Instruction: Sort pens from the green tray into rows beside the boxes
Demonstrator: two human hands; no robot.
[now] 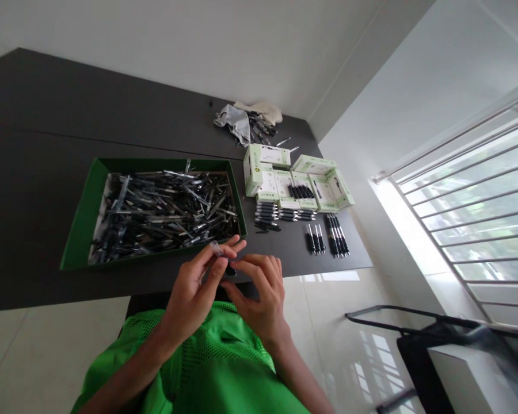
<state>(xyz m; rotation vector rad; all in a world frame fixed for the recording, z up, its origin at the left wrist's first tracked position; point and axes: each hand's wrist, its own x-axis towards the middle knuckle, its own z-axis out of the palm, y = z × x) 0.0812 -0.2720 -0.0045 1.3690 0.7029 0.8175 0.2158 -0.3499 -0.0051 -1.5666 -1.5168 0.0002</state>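
Observation:
My left hand [193, 293] pinches a clear plastic pen barrel [216, 248] at its fingertips. My right hand [259, 293] closes on a small black pen part [230, 269] just below that barrel, and the fingers partly hide it. Both hands are over the table's near edge, next to the corner of a green box tray [86, 224] heaped with loose black-and-clear pens [164, 215]. Past my hands, small rows of assembled black pens [336, 234] lie beside open white-and-green cartons [271, 184].
The dark table [90, 109] holds a grey cloth [235, 122] and a pile of pen parts [259, 127] at the far side. A barred window [470, 207] is on the right. A black chair frame [414, 328] stands low right, over a tiled floor.

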